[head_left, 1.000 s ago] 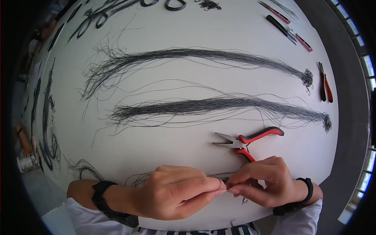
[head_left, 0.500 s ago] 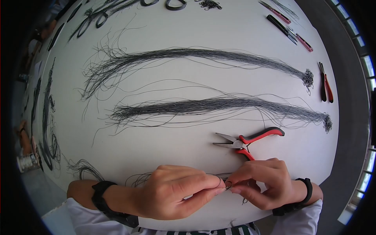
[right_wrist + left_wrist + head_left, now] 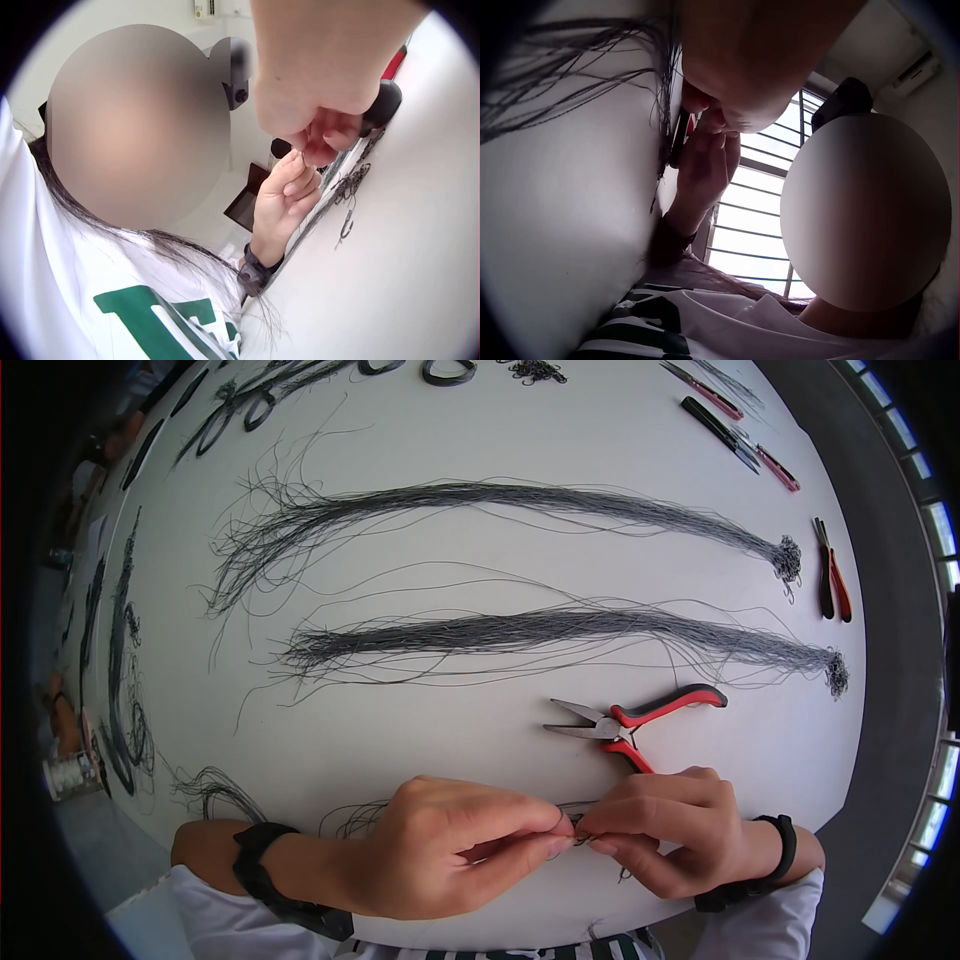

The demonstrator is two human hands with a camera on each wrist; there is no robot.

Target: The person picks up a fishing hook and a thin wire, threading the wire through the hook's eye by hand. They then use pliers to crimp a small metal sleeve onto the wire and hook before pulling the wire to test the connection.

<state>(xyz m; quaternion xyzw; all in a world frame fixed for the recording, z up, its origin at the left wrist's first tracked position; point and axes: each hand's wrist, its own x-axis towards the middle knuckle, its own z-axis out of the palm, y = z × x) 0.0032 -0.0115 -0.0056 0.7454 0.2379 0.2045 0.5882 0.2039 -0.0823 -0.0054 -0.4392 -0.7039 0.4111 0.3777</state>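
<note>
Near the table's front edge, my left hand pinches a thin dark line between thumb and index fingertip, and part of it loops over that index finger. My right hand meets it fingertip to fingertip and pinches the same line. A small dark curved piece shows between the fingertips, mostly covered by them. Behind both hands lies a bundle of dark lines, largely hidden. In the right wrist view, its end shows a clump of small dark hooks, with one hook hanging off it.
Red-and-black pliers lie just beyond my right hand. Two long bundles of lines stretch across the table, with clumped ends at right. Cutters and snips lie along the right edge. Another person's arm shows far left.
The small curved piece came into view between the fingertips half a second ago and is now more covered. My left thumb and index finger have a wider gap behind their tips.
</note>
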